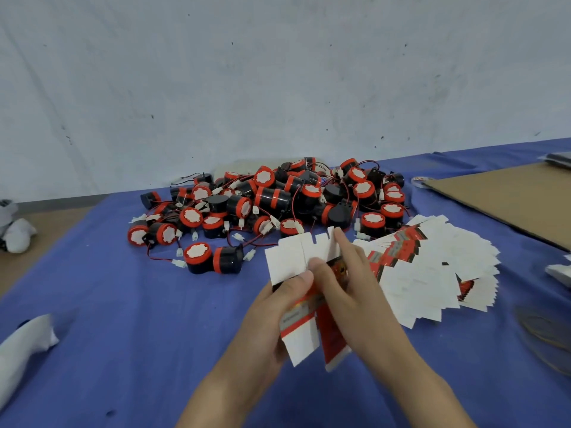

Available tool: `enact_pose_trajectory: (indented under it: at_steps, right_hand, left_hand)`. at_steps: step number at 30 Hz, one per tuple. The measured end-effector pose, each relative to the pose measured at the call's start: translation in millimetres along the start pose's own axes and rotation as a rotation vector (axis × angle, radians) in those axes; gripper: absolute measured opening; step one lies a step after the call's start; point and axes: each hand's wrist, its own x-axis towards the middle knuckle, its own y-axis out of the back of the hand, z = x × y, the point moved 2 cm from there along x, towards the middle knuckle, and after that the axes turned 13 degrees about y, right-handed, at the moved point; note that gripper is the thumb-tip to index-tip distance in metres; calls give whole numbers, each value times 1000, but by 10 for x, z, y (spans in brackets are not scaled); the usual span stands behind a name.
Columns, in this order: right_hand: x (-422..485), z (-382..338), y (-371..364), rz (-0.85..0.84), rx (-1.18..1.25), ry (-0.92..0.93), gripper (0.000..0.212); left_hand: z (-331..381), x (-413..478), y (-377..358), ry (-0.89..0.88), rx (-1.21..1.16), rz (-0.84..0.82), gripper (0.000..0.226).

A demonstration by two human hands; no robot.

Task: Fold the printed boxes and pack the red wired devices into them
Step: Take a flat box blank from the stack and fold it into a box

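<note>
A printed box point(296, 257), white inside with red and black print, is partly unfolded above the blue table. My left hand point(275, 313) grips its lower left side, thumb on the white panel. My right hand point(349, 282) pinches the box from the right, forefinger stretched up along the notched top flaps. Behind the box lies a big heap of red and black wired devices point(272, 199) with white connectors. A fanned stack of flat printed boxes point(432, 267) lies to the right of my hands.
The blue cloth point(139, 319) covers the table. A brown cardboard sheet point(506, 199) lies at the back right, a tape roll point(421, 181) beside it. White cloth bundles point(21, 347) sit at the left edge. A grey wall stands behind.
</note>
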Motion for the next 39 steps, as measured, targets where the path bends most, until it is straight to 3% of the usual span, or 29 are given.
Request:
enact_pose_trajectory:
  at_steps: [4, 9, 15, 18, 21, 24, 28, 35, 39]
  right_hand:
    - [-21, -59, -83, -36, 124, -32, 111]
    - [-12, -58, -58, -2, 206, -5, 86]
    - [-136, -136, -171, -87, 346, 33, 57]
    - [-190, -152, -261, -105, 387, 14, 61]
    - [-186, -168, -241, -76, 392, 30, 62]
    - [-178, -174, -215, -70, 363, 61, 61]
    - [-169, -158, -250, -121, 356, 64, 63]
    - [-162, -169, -289, -135, 395, 45, 62]
    - [-180, -183, -310, -48, 340, 99, 62]
  left_hand:
    - [-23, -12, -19, -65, 53, 59, 30]
    - [-14, -15, 17, -185, 125, 110, 34]
    - [-2, 18, 40, -239, 198, 173, 54]
    - [13, 40, 76, -263, 271, 231, 53]
    - [-2, 34, 88, -239, 271, 211, 37]
    - [-7, 33, 100, -243, 278, 206, 51]
    - [3, 24, 117, -244, 283, 233, 41]
    - [-10, 62, 179, -276, 250, 310, 73]
    - [-15, 70, 197, -277, 246, 306, 80]
